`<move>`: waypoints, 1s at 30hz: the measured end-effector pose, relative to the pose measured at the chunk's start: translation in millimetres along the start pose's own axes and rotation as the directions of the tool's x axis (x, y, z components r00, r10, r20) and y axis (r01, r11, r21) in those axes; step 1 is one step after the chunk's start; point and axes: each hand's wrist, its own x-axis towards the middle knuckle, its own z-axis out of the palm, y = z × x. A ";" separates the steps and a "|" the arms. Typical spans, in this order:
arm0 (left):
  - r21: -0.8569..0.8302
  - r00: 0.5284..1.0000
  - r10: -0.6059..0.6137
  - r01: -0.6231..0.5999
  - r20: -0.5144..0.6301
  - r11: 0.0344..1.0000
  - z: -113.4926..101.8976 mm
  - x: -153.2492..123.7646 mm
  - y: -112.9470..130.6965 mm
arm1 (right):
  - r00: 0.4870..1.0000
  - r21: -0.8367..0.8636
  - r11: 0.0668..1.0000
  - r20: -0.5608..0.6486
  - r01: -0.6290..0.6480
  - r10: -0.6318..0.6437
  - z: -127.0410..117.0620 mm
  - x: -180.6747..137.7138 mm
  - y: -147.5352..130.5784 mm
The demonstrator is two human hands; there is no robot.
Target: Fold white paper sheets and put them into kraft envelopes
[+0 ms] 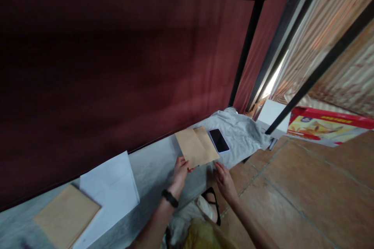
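Two flat pieces of brown paper, envelope-like, lie overlapping on the cloth-covered bench. My left hand (181, 170), with a dark band at the wrist, pinches the near edge of the left brown paper (188, 146). The right brown paper (208, 146) shows partly from beneath it. Just below that one's near corner is my right hand (223, 179), its fingers loosely bent and apart, with nothing seen in them. A phone (219, 140) with a dark screen rests to the right of the papers.
White paper sheets (112, 186) and a brown paper stack (68, 214) lie on the bench at left. A grey cloth (242, 128) is bunched at right. Black metal posts (247, 52) rise beyond it. A white box (273, 114) and a red printed carton (318, 126) stand near the tiled floor (292, 186).
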 end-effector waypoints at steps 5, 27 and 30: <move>0.152 0.998 -0.019 0.027 -0.056 0.988 46.2 29.9 -5.6 | 0.999 -0.063 0.998 -0.034 -0.028 0.026 -18.9 -5.1 33.5; 0.479 0.984 0.179 -0.163 0.011 0.862 73.2 25.2 -11.2 | 0.990 -0.433 0.901 0.100 -0.042 0.094 -12.0 25.3 19.1; 0.464 0.975 0.222 -0.211 0.032 0.861 74.2 22.4 -17.7 | 0.984 -0.480 0.876 0.121 -0.055 0.128 -12.2 33.9 20.1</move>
